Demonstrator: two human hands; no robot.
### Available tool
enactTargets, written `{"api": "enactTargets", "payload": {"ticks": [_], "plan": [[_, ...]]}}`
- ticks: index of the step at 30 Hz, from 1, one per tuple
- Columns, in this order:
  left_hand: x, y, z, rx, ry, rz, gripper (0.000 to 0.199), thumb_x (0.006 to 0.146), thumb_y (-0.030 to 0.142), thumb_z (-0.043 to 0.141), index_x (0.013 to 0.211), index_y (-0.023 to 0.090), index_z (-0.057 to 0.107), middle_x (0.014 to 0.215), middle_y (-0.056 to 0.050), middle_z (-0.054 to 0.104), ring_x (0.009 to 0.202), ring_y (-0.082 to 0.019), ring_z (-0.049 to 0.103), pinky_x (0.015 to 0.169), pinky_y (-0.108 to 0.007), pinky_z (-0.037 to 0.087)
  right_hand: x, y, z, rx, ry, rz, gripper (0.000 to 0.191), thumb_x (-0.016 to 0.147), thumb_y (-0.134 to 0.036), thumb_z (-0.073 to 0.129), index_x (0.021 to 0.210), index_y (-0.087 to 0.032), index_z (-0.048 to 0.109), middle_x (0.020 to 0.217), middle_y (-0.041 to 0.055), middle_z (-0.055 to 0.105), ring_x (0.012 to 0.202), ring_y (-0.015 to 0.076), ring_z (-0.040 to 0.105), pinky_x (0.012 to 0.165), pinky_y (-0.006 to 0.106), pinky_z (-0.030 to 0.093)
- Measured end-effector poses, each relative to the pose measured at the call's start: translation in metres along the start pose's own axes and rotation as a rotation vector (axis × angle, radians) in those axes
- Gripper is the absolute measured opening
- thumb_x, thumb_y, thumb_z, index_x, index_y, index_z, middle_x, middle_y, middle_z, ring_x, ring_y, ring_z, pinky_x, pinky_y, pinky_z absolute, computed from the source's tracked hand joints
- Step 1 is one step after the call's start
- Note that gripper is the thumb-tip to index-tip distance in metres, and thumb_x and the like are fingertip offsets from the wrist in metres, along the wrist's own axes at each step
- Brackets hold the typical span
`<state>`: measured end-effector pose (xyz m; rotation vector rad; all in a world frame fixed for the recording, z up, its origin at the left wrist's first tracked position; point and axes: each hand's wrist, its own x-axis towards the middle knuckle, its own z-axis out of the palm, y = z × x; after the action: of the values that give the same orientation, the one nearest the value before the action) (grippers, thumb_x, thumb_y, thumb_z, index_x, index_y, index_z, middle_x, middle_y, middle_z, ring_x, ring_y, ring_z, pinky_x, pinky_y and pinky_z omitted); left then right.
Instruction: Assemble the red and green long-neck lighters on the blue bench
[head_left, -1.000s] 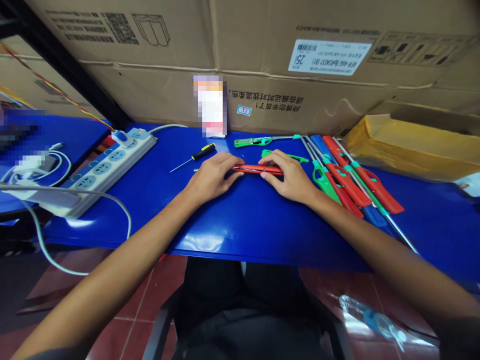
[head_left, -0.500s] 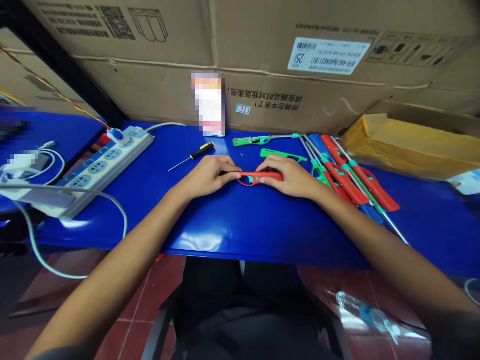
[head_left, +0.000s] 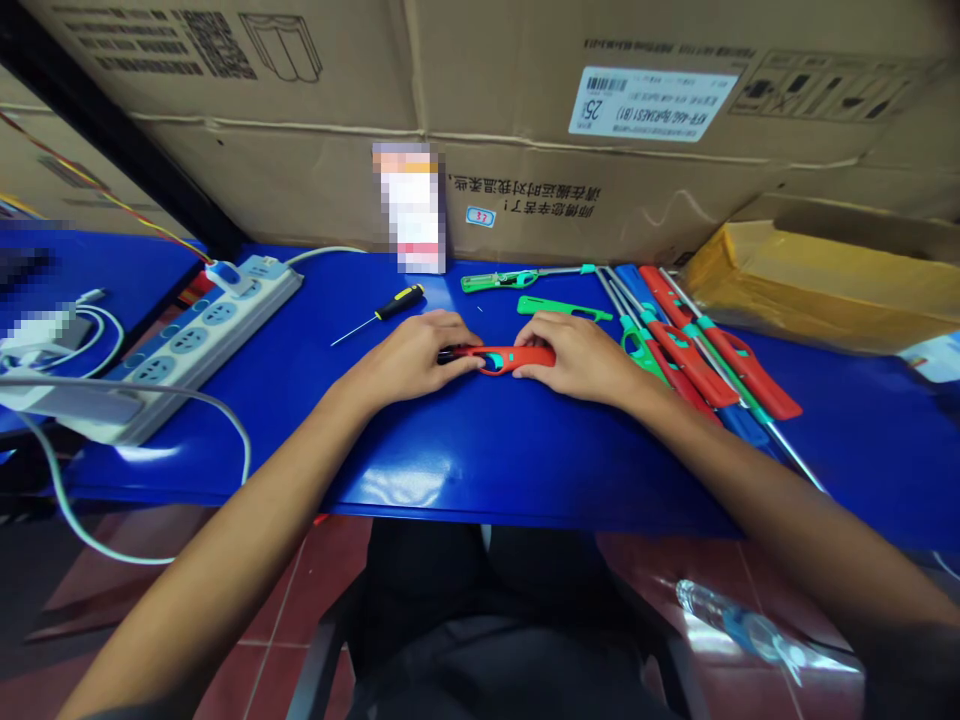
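A red long-nosed gas lighter (head_left: 525, 356) with a teal trigger lies level between my hands, just over the blue table. My left hand (head_left: 420, 355) is closed on its front end by the trigger loop; a short dark part shows between the fingers there. With thumb and fingers, my right hand (head_left: 566, 355) grips the handle's other end. Beyond my hands are a green half shell (head_left: 562, 307) and an opened green lighter (head_left: 502, 281) with its inner parts showing. A black and yellow screwdriver (head_left: 400, 301) lies past my left hand.
Several red, blue and green lighters (head_left: 697, 360) lie in a pile at the right. Behind them stands an open carton (head_left: 810, 290). A power strip (head_left: 202, 335) with cables is at the left, and a large cardboard box (head_left: 517, 170) closes off the back.
Both hands stay on the red lighter. My left hand's grip has shifted, and a dark part now shows between its fingers. The whole view has moved slightly.
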<state>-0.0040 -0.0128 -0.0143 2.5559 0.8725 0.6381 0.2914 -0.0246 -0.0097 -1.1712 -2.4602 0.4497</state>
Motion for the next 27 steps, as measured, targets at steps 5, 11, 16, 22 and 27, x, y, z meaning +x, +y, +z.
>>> {"api": "enactTargets", "payload": {"ticks": [5,11,16,22,27], "plan": [[0.0010,0.0000,0.0023,-0.044,0.002,0.030,0.045,0.111,0.059,0.068,0.122,0.019,0.086,0.119,-0.013,0.081,0.108,-0.027,0.077,0.101,-0.043,0.061,0.0010,-0.0054,-0.0014,-0.038,-0.006,0.043,0.023,0.089,-0.027,0.092,0.104,-0.024,0.075,0.112,0.0069,0.080,0.107,0.0323,0.075,0.094,0.046,0.057],[-0.0001,-0.0061,0.0058,-0.058,0.029,0.038,0.058,0.102,0.071,0.074,0.129,0.020,0.086,0.120,-0.013,0.081,0.110,-0.029,0.078,0.104,-0.046,0.062,0.0007,-0.0025,-0.0041,0.040,0.005,-0.018,0.020,0.091,-0.026,0.091,0.104,-0.024,0.076,0.112,0.0065,0.078,0.109,0.0311,0.074,0.096,0.045,0.056],[-0.0004,-0.0080,0.0076,-0.046,0.032,0.045,0.063,0.103,0.074,0.070,0.133,0.020,0.085,0.121,-0.014,0.081,0.110,-0.029,0.077,0.103,-0.046,0.062,0.0022,0.0012,-0.0031,0.075,0.016,-0.025,0.027,0.084,-0.027,0.098,0.099,-0.025,0.075,0.108,0.0056,0.079,0.112,0.0325,0.074,0.100,0.048,0.055],[0.0005,-0.0058,0.0071,-0.064,0.026,0.049,0.059,0.104,0.072,0.070,0.131,0.023,0.085,0.119,-0.012,0.081,0.109,-0.028,0.077,0.103,-0.044,0.061,0.0047,0.0030,-0.0011,0.154,-0.020,0.045,0.032,0.082,-0.027,0.098,0.100,-0.025,0.072,0.111,0.0053,0.078,0.109,0.0312,0.073,0.096,0.047,0.056],[0.0012,-0.0009,0.0044,-0.070,0.019,0.045,0.050,0.105,0.066,0.074,0.126,0.021,0.081,0.119,-0.012,0.082,0.109,-0.027,0.077,0.100,-0.041,0.059,0.0047,0.0013,-0.0027,0.182,-0.009,0.057,0.035,0.080,-0.027,0.099,0.098,-0.025,0.069,0.110,0.0038,0.077,0.101,0.0285,0.072,0.090,0.044,0.056]]}}
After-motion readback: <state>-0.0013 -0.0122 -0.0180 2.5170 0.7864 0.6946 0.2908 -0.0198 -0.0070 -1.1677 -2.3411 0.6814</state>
